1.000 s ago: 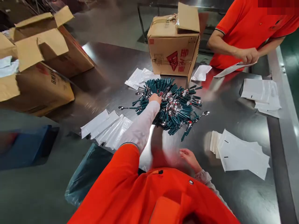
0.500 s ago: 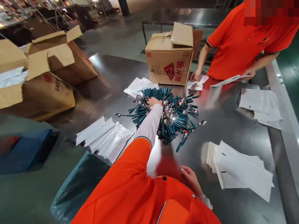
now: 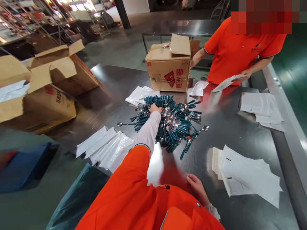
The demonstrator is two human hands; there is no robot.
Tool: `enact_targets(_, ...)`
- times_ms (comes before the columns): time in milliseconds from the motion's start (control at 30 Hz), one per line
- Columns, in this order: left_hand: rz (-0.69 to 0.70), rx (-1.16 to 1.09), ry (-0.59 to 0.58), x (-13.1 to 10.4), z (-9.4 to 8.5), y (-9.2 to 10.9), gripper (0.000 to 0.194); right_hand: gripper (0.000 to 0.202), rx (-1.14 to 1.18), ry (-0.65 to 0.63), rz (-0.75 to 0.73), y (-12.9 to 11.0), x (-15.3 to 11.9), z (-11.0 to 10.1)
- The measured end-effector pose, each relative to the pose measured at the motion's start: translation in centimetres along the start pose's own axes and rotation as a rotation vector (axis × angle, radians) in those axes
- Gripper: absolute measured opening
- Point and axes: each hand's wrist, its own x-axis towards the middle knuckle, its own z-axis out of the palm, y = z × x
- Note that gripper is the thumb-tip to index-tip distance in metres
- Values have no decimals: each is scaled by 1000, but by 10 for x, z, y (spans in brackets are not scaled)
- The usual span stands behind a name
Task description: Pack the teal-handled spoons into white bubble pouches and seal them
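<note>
A heap of spoons [image 3: 171, 123] with dark teal handles and shiny metal bowls lies in the middle of the metal table. My left hand [image 3: 155, 108] reaches into its far left part, fingers curled down around handles; the fingertips are hidden among them. Close to my body, at the table's near edge, my right hand [image 3: 195, 185] rests with loosely bent fingers and nothing in it. One single spoon [image 3: 120, 124] sticks out at the heap's left, another spoon [image 3: 205, 128] at its right.
White padded envelopes [image 3: 112, 148] lie at left, with more envelopes [image 3: 249, 172] at right. A cardboard box [image 3: 168, 72] stands behind the heap; open cartons [image 3: 52, 105] are at left. Across the table a co-worker [image 3: 240, 54] in orange holds a white packet [image 3: 226, 83].
My left hand has curled further into the spoons. The co-worker's one hand has moved from a white packet to behind the box. The view has tilted up slightly; my right hand stays put.
</note>
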Motion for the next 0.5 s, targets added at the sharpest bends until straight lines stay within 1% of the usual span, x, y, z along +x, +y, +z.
enact_targets(100, 21, -189, 69, -1, -6, 5, 38, 43, -26, 33, -4, -4, -2, 1)
enact_targets(200, 28, -367, 149, 6, -18, 16, 36, 45, -61, 34, -36, -12, -6, 4)
enact_targets(267, 8, -616, 210, 11, -30, 26, 30, 47, -61, 4, -31, -23, -7, 10)
enact_targets(333, -17, -853, 234, 10, -44, 38, 25, 48, -48, -47, -52, -41, -5, 22)
enact_targets(367, -32, -930, 201, 4, -51, 43, 24, 50, -39, -68, -88, -55, -3, 29)
enact_targets(400, -44, -986, 137, -7, -56, 47, 23, 52, -31, -80, -147, -72, 0, 38)
enact_targets(433, -56, -1028, 41, -23, -61, 50, 22, 57, -20, -82, -218, -92, 3, 47)
enact_targets(467, -71, -1061, -84, -45, -65, 51, 22, 62, -13, -47, -324, -114, 7, 57)
enact_targets(500, -83, -1088, -234, -70, -67, 49, 22, 66, -23, 18, -458, -137, 10, 65)
